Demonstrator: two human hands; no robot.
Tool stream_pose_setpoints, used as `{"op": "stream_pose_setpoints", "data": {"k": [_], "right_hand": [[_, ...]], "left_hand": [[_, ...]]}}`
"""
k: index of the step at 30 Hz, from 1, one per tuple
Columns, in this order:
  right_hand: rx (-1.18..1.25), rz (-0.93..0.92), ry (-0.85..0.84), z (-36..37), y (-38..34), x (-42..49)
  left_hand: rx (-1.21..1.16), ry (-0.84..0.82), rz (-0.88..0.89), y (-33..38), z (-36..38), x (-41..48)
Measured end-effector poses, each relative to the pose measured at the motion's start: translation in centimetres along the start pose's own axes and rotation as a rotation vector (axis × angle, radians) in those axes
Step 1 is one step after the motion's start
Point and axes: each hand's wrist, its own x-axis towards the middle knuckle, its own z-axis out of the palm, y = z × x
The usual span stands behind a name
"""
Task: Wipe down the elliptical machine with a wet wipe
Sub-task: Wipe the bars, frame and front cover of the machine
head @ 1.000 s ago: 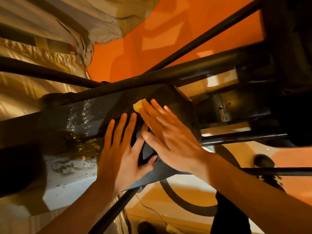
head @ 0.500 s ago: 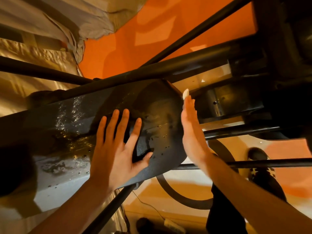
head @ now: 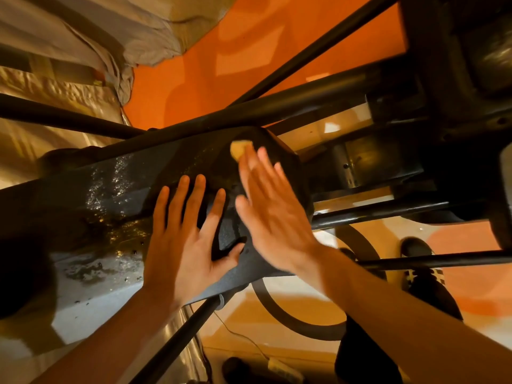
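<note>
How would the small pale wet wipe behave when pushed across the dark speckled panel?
Probably floppy: the small pale wet wipe sits bunched under the flat right hand. Likely glides easily, since the dark speckled panel glistens with droplets.

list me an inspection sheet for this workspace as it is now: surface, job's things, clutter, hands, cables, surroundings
surface: dark elliptical panel, droplets and wet sheen on its left part
job's things: wet wipe, pale, peeking out past the right fingertips, on the panel
clutter: crumpled cloth at upper left
grippers: left hand flat on the panel, fingers spread; right hand flat, fingers straight over the wipe, blurred
cables: thin cable on the floor, leading to a white block
surroundings: orange floor; black bars of the machine; a shoe at lower right
</note>
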Motion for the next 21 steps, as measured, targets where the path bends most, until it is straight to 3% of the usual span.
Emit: {"op": "stream_pose_setpoints", "data": {"k": [3,7,8,10,14,16,19,21], "right_hand": [[-0.162,-0.101,0.014,0.7,1.4,-2.5],[0.247,0.376,0.170,-1.6,2.5,2.6],[0.269,0.414,0.164,-2.1,2.4,4.1],[0.154,0.320,0.129,-2.4,1.0,5.6],[-0.130,-0.104,0.000,-0.7,-0.9,3.8],[-0.187,-0.133,0.004,-0.4,0.6,2.6],[-0.014,0.240,0.113,-2.4,4.1,2.2],[0.221,0.495,-0.001,-3.0,5.8,1.8]], "left_hand": [[-0.004,-0.002,-0.002,0.0,0.0,0.0],[0.014,-0.017,-0.004,0.0,-0.1,0.1],[0.017,-0.022,-0.005,0.0,-0.1,0.2],[0.012,-0.026,-0.006,0.0,-0.1,0.2],[0.000,-0.010,-0.007,0.1,-0.1,0.1],[0.000,-0.002,-0.006,0.1,0.0,0.1],[0.011,-0.013,-0.005,0.1,0.0,0.2],[0.022,-0.020,-0.008,0.1,0.0,0.2]]}}
